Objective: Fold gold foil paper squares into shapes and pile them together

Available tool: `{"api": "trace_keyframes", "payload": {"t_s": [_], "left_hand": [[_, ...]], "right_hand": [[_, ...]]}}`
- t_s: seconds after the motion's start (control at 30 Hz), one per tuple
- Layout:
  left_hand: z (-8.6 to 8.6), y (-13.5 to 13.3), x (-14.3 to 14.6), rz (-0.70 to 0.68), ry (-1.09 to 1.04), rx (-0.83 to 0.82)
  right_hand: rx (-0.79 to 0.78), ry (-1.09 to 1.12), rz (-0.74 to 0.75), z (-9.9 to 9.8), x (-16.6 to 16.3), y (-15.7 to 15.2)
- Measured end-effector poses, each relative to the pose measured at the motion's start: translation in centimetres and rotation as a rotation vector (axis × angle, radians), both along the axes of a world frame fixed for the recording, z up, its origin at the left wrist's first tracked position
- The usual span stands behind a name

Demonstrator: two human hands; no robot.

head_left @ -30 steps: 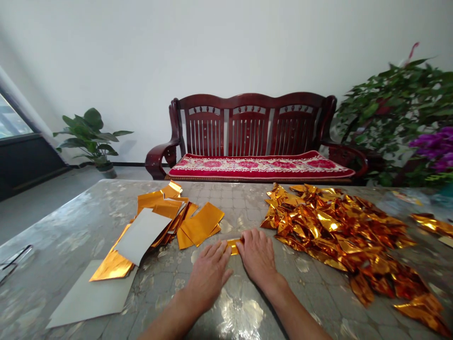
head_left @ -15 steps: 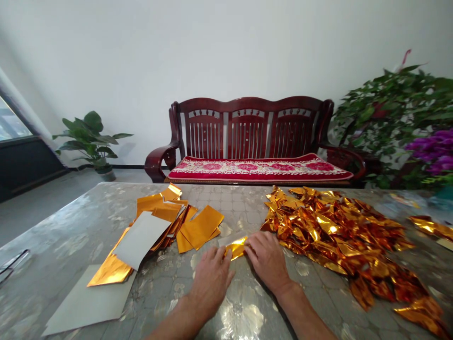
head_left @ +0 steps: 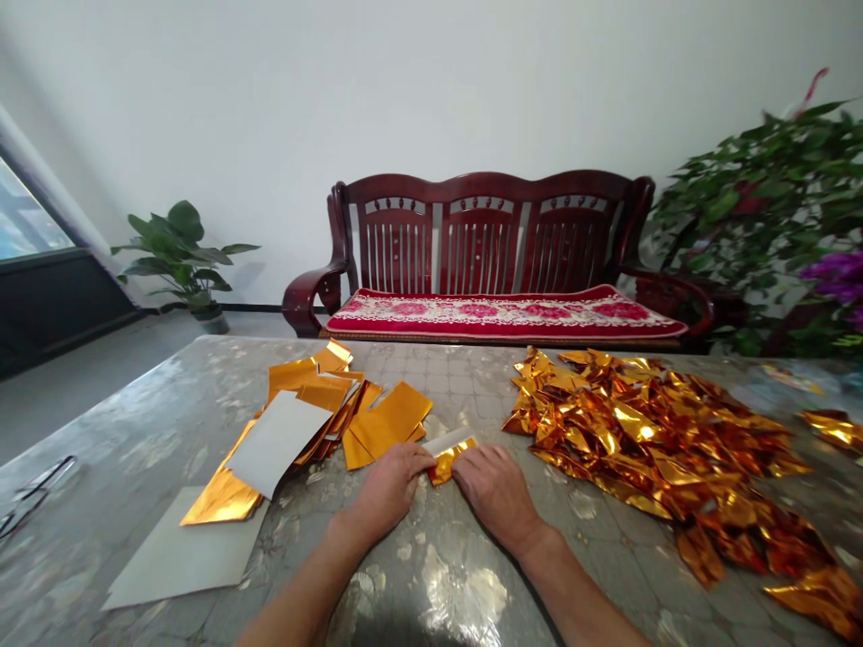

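Note:
Between my hands on the table lies a sheet of gold foil paper (head_left: 450, 462), partly folded, with a pale strip along its far side. My left hand (head_left: 396, 478) pinches its left end. The fingers of my right hand (head_left: 495, 485) are closed on its right end, pressing it near the tabletop. Left of my hands is a loose stack of flat gold foil sheets (head_left: 387, 424), some showing a pale back (head_left: 280, 442). A large heap of folded gold foil pieces (head_left: 634, 431) spreads to the right of my right hand.
The table (head_left: 465, 584) has a patterned grey cover. Pale sheets (head_left: 195, 548) and eyeglasses (head_left: 37, 494) lie at the left. Clear plastic (head_left: 788, 382) sits at the far right. Behind stands a wooden bench (head_left: 478, 243), with potted plants (head_left: 182, 256) on both sides.
My left hand has shifted left and away from me along the foil sheet. More of the sheet's pale strip shows now. The camera view has turned slightly left.

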State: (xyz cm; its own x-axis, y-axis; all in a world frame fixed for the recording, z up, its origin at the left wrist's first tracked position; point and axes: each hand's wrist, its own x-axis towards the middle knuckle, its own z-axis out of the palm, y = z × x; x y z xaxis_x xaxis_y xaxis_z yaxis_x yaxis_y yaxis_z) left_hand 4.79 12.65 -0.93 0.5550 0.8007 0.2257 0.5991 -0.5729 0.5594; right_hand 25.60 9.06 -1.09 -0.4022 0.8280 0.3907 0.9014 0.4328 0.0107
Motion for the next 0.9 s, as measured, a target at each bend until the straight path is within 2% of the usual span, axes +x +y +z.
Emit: {"api": "trace_keyframes", "payload": {"t_s": [0.2,0.33,0.53,0.63,0.9], "left_hand": [[0.6,0.1,-0.1,-0.015,0.085,0.072],[0.1,0.2,0.5,0.042,0.131,0.129],[-0.6,0.0,1.3,0.089,0.154,0.219],[-0.6,-0.1,1.2,0.089,0.130,0.203],[-0.5,0.4,0.6,0.176,-0.009,0.058]], "right_hand": [[0.039,0.009,-0.053,-0.4,-0.3,0.3],[0.044,0.039,-0.069,-0.6,-0.3,0.4],[-0.062,0.226,-0.005,0.2,-0.7,-0.2],[-0.099,0.242,0.005,0.5,-1.1,-0.2],[-0.141,0.278,-0.120,0.2,-1.5,0.4]]}}
